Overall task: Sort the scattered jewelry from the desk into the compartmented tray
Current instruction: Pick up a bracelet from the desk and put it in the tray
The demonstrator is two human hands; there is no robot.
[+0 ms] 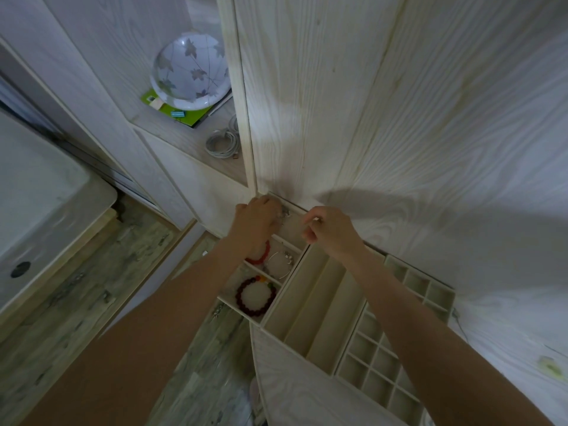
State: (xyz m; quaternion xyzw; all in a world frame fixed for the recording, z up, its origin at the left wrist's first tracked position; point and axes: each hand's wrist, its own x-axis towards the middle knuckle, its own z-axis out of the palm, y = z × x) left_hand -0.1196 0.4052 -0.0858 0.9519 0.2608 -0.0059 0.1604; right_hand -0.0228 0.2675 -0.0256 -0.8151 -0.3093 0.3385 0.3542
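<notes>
Both hands work over the far end of the cream tray (310,305): the left hand (256,224) curls its fingers around a small silvery piece (284,214) at its 3 o'clock. The right hand (330,230) hangs loosely curled; whether it pinches anything, I cannot tell. At the left hand's 6 o'clock, 3 bracelets lie in compartments: a red one (261,256), a silver bangle (281,264), and a dark beaded one (255,296).

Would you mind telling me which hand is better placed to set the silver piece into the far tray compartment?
Left. The left hand already touches the silver piece above that far compartment; the right hand hangs beside it, fingers curled.
</notes>
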